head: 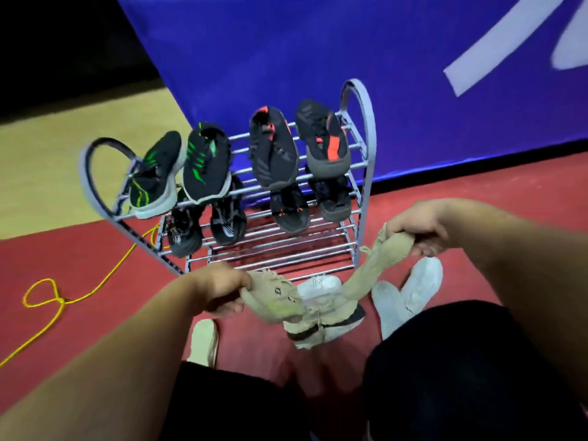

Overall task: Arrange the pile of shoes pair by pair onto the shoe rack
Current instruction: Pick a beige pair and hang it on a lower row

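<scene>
A grey metal shoe rack [359, 198] stands ahead on the red floor. Its top shelf carries a black-and-green pair [178, 170] on the left and a black-and-red pair [299, 144] on the right. The middle shelf holds several dark shoes [227, 222]. The lowest shelf [280, 253] is bare. My left hand [219, 289] grips one beige shoe [273, 302] in front of the rack. My right hand [420, 230] grips the other beige shoe [366, 272] by its heel, toe hanging down. Beneath them lie white shoes [321, 288].
Two more white shoes [410, 291] lie on the floor at the right, and a pale shoe [203, 340] sits by my left knee. A yellow cord [63, 300] loops across the floor at the left. A blue banner [318, 58] hangs behind the rack.
</scene>
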The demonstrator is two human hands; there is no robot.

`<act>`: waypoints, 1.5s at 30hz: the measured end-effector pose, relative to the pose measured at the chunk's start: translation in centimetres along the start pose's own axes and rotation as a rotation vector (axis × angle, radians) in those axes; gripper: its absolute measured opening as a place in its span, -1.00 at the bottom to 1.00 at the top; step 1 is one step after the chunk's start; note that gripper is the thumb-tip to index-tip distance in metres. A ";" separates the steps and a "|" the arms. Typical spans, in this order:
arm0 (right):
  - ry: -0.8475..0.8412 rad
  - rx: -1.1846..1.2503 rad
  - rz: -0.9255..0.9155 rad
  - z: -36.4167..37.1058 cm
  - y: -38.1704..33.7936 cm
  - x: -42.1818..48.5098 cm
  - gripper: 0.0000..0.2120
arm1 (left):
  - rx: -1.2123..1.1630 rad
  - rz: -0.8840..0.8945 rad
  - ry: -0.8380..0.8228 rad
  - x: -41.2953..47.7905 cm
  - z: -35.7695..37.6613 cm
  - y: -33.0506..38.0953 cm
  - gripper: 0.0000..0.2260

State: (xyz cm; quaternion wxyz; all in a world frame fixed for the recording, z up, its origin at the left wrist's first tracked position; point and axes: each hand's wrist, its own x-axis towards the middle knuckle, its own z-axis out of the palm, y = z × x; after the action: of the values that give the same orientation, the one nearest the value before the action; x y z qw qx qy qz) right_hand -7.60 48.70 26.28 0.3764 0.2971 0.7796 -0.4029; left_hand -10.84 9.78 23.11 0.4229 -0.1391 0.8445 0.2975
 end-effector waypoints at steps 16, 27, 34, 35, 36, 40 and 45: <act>0.308 0.595 -0.211 10.9 4.0 -1.2 -0.83 | -1.086 -0.005 0.066 0.1 5.8 -4.7 -0.90; 0.102 0.899 -0.217 14.0 3.7 3.2 -0.71 | -1.199 -0.036 0.171 2.8 4.4 -5.7 -0.93; -0.174 1.005 -0.180 20.2 -1.8 7.3 -0.72 | -1.343 -0.085 0.310 6.3 1.0 -11.0 -0.87; -0.209 1.047 -0.153 20.9 -2.2 8.0 -0.71 | -1.367 -0.086 0.325 6.9 0.6 -11.6 -0.89; -0.246 1.096 -0.130 21.7 -2.7 8.6 -0.70 | -1.391 -0.083 0.336 7.5 0.4 -12.1 -0.89; -0.335 1.193 -0.091 24.7 -5.7 11.4 -0.62 | -1.507 -0.030 0.335 10.5 -0.7 -13.5 -0.81; -0.333 1.217 -0.106 28.4 -10.9 15.1 -0.67 | -1.621 0.031 0.297 15.1 -3.1 -13.3 -0.82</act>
State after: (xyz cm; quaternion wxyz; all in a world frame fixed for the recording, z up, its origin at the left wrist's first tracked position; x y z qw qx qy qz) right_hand -14.24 21.47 7.06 0.2357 0.3523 0.3557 -0.8329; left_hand -15.43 -2.30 7.35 0.0712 -0.4274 0.4168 0.7991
